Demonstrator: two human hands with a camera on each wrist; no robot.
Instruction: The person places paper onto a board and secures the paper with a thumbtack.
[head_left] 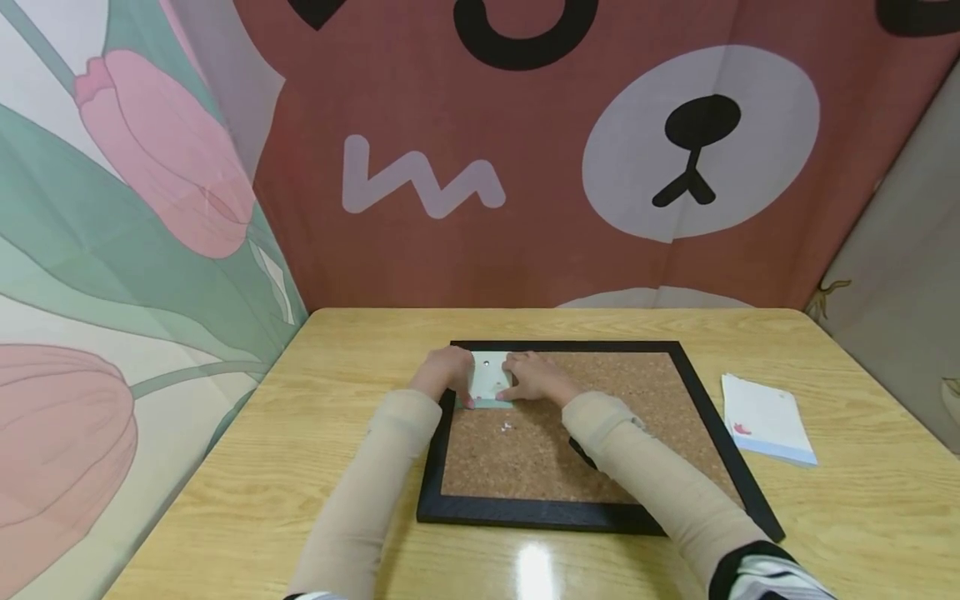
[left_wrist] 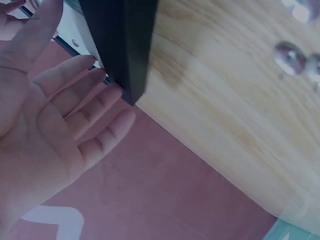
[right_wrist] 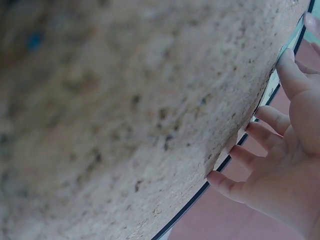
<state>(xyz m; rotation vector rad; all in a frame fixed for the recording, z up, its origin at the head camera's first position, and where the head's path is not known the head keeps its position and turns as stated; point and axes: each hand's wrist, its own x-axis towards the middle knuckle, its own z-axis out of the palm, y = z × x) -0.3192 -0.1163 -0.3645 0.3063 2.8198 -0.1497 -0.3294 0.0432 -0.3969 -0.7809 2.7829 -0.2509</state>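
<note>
- The left hand point(head_left: 447, 372) and right hand point(head_left: 537, 377) touch 2 sides of a small green paper point(head_left: 491, 377), maybe so it lies flat and straight.
- The fingers on both hands are spread and a little bent. Their tips touch the paper and board, and neither hand is wrapped round anything.
- The paper is on the upper left of the cork board point(head_left: 633, 392), near the middle of the frame.
- It looks pale, with a darker strip at the bottom and 1 dark spot up top. I cannot tell if that is a pin.
- Shiny bits point(head_left: 506, 427) lie just below, perhaps for easy reach.
- White notes point(head_left: 767, 417) sit on the counter point(head_left: 885, 500), lower right, likely out of the way.
</note>
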